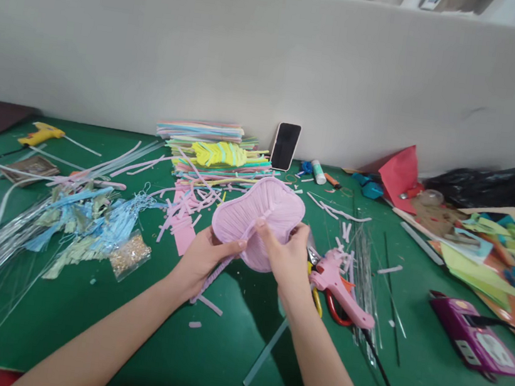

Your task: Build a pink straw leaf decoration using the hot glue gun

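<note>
Between my hands, above the green table, I see a pale lilac craft piece (pixel 265 203) shaped like a rounded, lobed flower or leaf with a ribbed surface. My left hand (pixel 208 256) is closed on its lower left edge, the thumb lying on the near side. My right hand (pixel 285 253) grips the right edge, with its thumb pressed near the centre. A narrow lilac strip (pixel 216 274) hangs down beside my left fingers. Just right of my right hand lies a pink glue gun (pixel 340 289), partly over red-handled scissors (pixel 335 311). The fingers behind the piece are hidden.
Colourful strips (pixel 215 156) are piled at the back beside a leaning phone (pixel 286 147). Clear sticks and blue tassels (pixel 107 211) spread leftward, near a bag of beads (pixel 130 255). A yellow glue gun (pixel 41 134) lies far left; a purple power strip (pixel 478 336) sits right.
</note>
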### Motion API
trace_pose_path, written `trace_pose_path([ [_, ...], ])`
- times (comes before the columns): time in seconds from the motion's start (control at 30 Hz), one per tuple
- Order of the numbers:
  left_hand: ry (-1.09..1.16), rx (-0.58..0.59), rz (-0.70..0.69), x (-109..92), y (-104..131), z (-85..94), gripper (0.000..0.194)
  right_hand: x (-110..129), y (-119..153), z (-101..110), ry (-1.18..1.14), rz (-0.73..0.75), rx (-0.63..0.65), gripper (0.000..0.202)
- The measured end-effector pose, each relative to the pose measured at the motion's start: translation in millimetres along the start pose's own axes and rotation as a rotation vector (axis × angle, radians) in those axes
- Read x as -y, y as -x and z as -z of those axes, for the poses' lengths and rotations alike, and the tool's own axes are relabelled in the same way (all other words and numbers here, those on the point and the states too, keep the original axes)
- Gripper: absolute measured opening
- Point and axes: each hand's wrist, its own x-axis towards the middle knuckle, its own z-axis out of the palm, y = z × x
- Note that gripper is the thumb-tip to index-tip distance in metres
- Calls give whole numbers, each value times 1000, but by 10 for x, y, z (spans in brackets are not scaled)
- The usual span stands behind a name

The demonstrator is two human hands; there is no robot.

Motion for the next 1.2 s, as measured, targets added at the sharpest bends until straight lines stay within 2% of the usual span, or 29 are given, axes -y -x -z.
trace_pose_path([
  [0.1,-24,-25,24,10,17,-13,49,75,-18,11,54,-78,-38,70],
  [0.2,-29,-34,50,19,46,-36,49,110,-28,10,59,-113,-26,72],
  [0.33,-11,38,115,3,60,-19,50,77,-70,49,-51,-174,40,72],
  [0.43,32,91,228,-58,31,53,48,61,-111,136,-95,-238,120,71],
  [0.53,38,95,313,-165,-15,139,49,59,-124,221,-108,-285,255,69],
  [0.63,-64,155,332,-262,-43,191,49,41,-96,239,-93,-274,401,70],
  [0.7,-181,172,297,-287,-48,203,60,22,-64,210,-49,-245,443,70],
  [0.87,-453,93,237,-241,-57,208,70,-29,-5,113,24,-240,443,65],
  [1.03,-467,64,240,-198,-75,215,72,-174,-25,67,-6,-226,453,43],
  [1.2,-428,17,254,-162,-93,231,68,-323,-86,65,10,-184,308,61],
])
